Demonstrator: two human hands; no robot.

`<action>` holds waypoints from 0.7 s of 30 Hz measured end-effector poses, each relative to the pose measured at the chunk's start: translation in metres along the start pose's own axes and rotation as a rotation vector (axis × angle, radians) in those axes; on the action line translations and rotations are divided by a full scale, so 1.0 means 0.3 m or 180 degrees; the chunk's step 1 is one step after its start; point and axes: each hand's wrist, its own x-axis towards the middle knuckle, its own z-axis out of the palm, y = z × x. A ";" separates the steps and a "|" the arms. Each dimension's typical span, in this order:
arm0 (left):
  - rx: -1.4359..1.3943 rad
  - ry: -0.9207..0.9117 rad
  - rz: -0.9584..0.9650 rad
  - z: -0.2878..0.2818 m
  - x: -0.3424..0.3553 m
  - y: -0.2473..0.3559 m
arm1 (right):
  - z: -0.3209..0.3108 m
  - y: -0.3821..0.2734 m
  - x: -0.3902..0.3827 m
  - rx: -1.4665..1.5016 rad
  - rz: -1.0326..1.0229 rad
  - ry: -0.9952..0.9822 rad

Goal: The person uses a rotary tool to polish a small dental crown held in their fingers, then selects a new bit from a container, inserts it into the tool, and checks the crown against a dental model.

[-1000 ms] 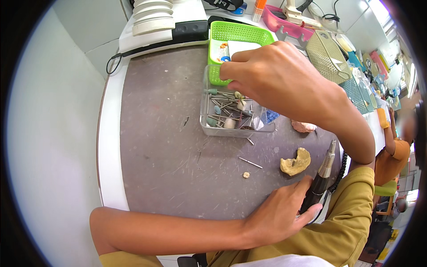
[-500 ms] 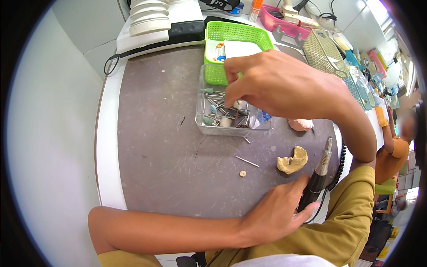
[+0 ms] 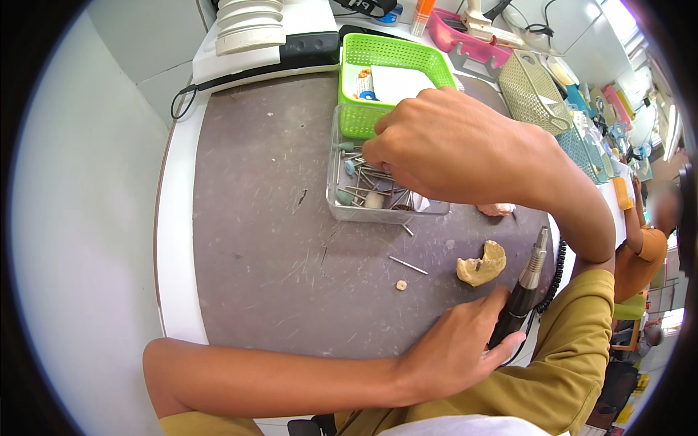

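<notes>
My left hand [image 3: 458, 349] is wrapped round a black rotary handpiece [image 3: 520, 301] with a silver nose pointing up. My right hand [image 3: 443, 145] reaches over a clear plastic box [image 3: 349, 214] full of metal burs and polishing points [image 3: 363, 185]; its fingers are curled down inside, hiding their tips and anything between them. On the grey mat beside the handpiece lie a yellowish dental cast [image 3: 480, 265], a loose metal bur [image 3: 408, 265] and a small beige disc [image 3: 400, 285]. A pink piece [image 3: 498, 209] is partly behind my right wrist.
Behind the box sit a green basket [image 3: 396, 43] with papers, a white device [image 3: 258, 54], a pink tray [image 3: 447, 33] and a cream basket [image 3: 538, 91]. A coiled cable [image 3: 558, 272] runs at the right. A co-worker in orange [image 3: 640, 254] sits further right.
My right hand has moved slightly within the box area, its fingers curling from a spread pinch to hidden under the knuckles. My left hand has stayed on the handpiece.
</notes>
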 end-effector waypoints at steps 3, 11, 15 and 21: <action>-0.0025 0.0024 -0.0004 -0.001 0.002 0.001 | -0.010 -0.002 0.001 -0.0082 0.0095 -0.0027; 0.0035 -0.0023 -0.0054 -0.004 0.001 0.000 | -0.008 -0.004 -0.007 -0.0101 0.0273 0.0090; 0.0032 -0.0003 -0.0037 -0.002 0.000 -0.003 | -0.014 0.001 -0.032 -0.0439 0.0747 0.1203; 0.0066 0.0046 0.0015 0.003 0.000 -0.006 | -0.007 -0.003 -0.094 -0.0277 0.1257 0.1063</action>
